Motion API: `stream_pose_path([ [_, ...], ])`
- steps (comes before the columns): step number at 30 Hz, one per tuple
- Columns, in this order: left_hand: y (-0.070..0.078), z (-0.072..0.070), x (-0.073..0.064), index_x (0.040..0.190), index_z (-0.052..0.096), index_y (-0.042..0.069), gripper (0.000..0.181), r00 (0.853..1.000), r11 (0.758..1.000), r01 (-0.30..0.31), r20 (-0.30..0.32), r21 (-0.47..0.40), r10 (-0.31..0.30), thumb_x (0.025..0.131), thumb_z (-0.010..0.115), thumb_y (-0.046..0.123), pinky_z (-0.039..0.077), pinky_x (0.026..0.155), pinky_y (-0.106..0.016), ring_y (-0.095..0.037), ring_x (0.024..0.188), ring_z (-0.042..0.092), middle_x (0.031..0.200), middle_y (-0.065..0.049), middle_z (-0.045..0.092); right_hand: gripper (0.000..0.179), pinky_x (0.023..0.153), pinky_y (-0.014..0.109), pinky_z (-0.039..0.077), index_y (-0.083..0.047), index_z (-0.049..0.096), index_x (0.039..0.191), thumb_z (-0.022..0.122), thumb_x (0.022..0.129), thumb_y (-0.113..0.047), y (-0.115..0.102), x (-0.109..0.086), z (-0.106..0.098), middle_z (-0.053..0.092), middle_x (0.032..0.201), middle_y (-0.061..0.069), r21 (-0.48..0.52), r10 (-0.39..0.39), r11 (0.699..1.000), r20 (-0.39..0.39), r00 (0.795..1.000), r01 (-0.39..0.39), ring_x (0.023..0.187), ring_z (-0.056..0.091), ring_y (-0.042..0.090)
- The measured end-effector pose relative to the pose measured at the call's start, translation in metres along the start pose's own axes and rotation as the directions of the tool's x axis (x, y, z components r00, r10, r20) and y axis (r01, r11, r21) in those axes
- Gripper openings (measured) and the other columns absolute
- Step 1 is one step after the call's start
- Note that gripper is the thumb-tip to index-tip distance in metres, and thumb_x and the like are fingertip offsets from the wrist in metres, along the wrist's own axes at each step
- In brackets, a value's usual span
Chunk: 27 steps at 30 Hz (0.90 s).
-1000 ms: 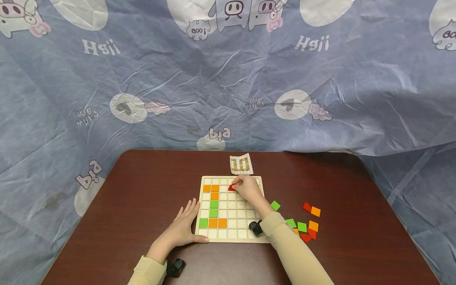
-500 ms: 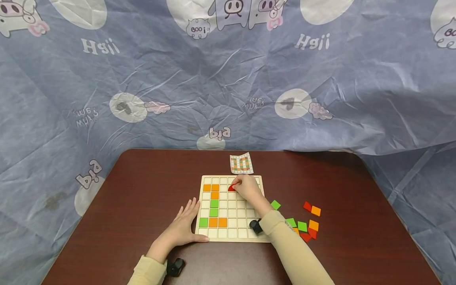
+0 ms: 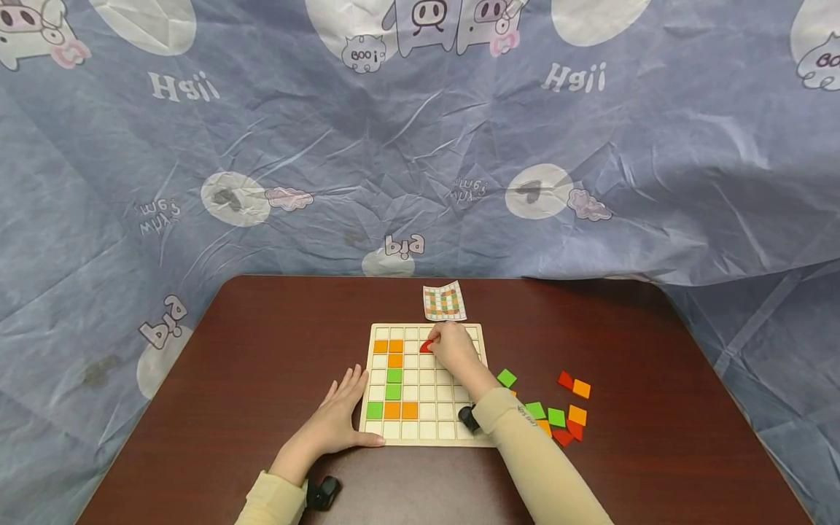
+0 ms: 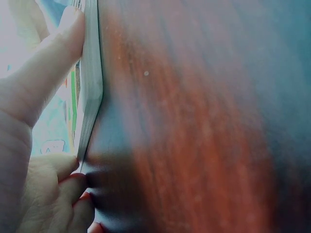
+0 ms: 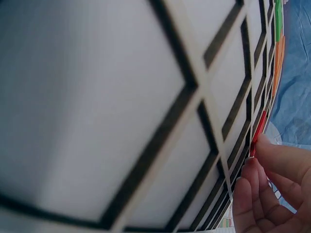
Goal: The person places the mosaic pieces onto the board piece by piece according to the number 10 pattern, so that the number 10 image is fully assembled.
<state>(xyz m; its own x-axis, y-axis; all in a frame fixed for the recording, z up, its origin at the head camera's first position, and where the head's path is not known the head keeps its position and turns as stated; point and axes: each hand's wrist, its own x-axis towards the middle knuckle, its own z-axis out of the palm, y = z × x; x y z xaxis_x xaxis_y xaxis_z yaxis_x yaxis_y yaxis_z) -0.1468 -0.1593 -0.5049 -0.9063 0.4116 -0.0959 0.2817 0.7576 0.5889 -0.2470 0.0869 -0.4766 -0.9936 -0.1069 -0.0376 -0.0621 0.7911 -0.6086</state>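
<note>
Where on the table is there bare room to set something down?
The tabletop is bare left of the left hand and right of the loose tiles. A smaller bare patch lies in front of the board, between the sleeves. Just right of the board is crowded with tiles.

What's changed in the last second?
Only the cream right sleeve visibly shifted, slightly left, uncovering a sliver of an orange tile. Nothing was taken or let go: the right hand still pinches the red rounded-looking tile at the same spot on the pale wooden-looking grid board. The left hand and the board's orange and green square tiles stayed put.
</note>
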Motion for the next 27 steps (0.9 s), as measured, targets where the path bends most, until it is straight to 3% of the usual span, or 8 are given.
stream_pose_path([
  [9,0.001,0.001,0.001,0.156,0.019,0.001,0.124,1.000,1.000,0.013,0.027,0.003,-0.013,0.066,0.087,0.054,0.009,0.122,-0.059,-0.036,0.153,0.009,0.164,-0.020,0.011,0.009,0.067,0.030,0.053,-0.005,0.074,0.097,0.072,0.089,-0.009,0.007,-0.009,-0.013,0.071,0.088,0.007,0.076,0.017,0.997,0.001,1.000,-0.017,0.076,0.063,0.017],
  [17,0.002,-0.001,0.003,0.156,0.020,0.001,0.124,1.000,1.000,0.016,0.027,-0.001,-0.016,0.066,0.087,0.052,0.009,0.122,-0.059,-0.037,0.153,0.009,0.164,-0.021,0.012,0.017,0.073,0.036,0.054,-0.004,0.073,0.105,0.068,0.092,-0.014,0.020,-0.019,-0.047,0.071,0.095,0.009,0.128,0.061,0.990,-0.038,0.997,-0.056,0.083,0.065,0.022],
  [27,0.004,-0.002,0.000,0.156,0.020,-0.002,0.125,1.000,1.000,0.012,0.017,-0.007,-0.012,0.066,0.087,0.053,0.010,0.121,-0.061,-0.040,0.152,0.011,0.163,-0.024,0.013,0.015,0.072,0.033,0.053,-0.007,0.073,0.100,0.070,0.091,-0.019,0.060,-0.038,-0.080,0.070,0.092,0.007,0.130,0.100,0.985,0.083,0.992,-0.110,0.079,0.063,0.018],
])
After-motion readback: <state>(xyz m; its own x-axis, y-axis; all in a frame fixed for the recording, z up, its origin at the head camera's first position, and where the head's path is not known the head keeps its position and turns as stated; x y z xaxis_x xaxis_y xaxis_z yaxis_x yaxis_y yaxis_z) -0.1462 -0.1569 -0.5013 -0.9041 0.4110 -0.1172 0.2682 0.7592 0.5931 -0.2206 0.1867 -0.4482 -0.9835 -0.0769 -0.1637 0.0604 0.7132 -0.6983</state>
